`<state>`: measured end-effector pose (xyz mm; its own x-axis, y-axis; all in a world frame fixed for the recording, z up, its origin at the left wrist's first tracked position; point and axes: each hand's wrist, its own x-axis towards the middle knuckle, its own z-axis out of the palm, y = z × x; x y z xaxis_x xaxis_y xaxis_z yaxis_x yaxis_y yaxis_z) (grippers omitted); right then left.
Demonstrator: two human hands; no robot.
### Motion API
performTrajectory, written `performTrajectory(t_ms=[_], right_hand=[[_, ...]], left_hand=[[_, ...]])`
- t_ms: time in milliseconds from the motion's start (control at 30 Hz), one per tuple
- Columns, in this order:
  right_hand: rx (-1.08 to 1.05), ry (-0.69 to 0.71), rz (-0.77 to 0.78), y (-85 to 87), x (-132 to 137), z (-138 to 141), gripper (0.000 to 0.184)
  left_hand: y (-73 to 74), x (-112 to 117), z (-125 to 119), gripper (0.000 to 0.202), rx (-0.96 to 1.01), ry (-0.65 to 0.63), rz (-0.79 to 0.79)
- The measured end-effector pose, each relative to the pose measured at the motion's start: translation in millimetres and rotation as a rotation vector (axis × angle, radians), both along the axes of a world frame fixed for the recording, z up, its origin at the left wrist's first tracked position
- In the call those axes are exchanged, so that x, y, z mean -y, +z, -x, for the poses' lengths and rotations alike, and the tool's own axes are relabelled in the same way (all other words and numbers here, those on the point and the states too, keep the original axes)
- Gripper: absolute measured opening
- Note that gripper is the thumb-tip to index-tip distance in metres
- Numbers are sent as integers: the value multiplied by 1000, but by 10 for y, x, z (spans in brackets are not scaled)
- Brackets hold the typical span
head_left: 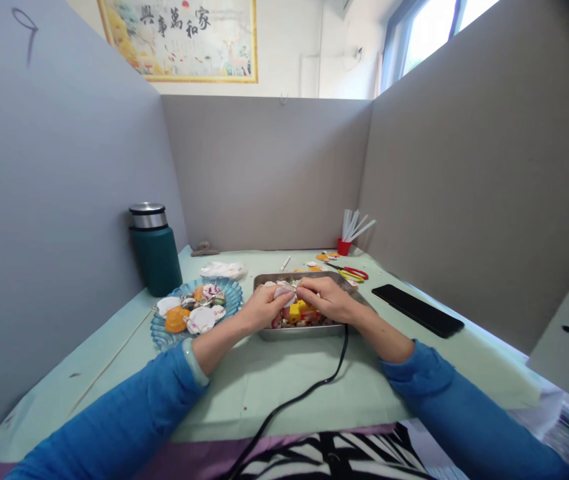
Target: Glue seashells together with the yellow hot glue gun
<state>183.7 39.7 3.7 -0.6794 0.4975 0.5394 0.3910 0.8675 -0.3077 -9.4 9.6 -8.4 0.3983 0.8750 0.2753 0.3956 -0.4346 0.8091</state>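
Metal tray: we find it at the middle of the table, filled with small mixed pieces; yellow blocks show among them.
White piece: we note it above the tray, between the two hands; its exact form is too small to tell.
Left hand: we observe thumb and fingers closed, pinching the white piece.
Right hand: we observe the fingers drawn together, with almost no gap, their tips meeting on the right edge of the white piece; whether they also grip some smaller item, we cannot tell.
Black cable: we trace it from the lower edge of view up across the pale green tablecloth to the tray's front, below the right hand; its far end is hidden.
Blue plate: we record it left of the tray, near the left forearm, bearing white and orange rounds in a loose pile.
Teal bottle: we see it upright behind the plate, lid on.
Scissors: we find them lying behind the tray's right corner, handles red and yellow.
Red cup: we note it at the rear, white sticks leaning in it.
Black phone: we record it lying flat, right of the tray.
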Motion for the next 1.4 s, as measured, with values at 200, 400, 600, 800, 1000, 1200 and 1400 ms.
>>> performTrajectory(t_ms=[200, 400, 600, 800, 1000, 1200, 1400], right_hand=[[-15, 35, -26, -17, -3, -9, 31], [-20, 89, 5, -9, 5, -10, 31], [-32, 99, 83, 24, 28, -12, 33], [-46, 118, 116, 32, 37, -12, 35], [-62, 89, 24, 13, 27, -7, 31], [-172, 75, -52, 35, 48, -4, 20], [-217, 160, -82, 61, 79, 8, 16]], left_hand=[[48, 57, -3, 44, -35, -9, -14], [63, 74, 1, 47, -38, -2, -25], [-2, 21, 14, 47, -17, -23, -42], [-29, 10, 16, 48, -14, -39, -99], [-13, 43, 6, 49, -42, -6, -116], [-35, 25, 7, 48, -52, 14, -116], [-10, 58, 1, 42, -211, 22, -314]])
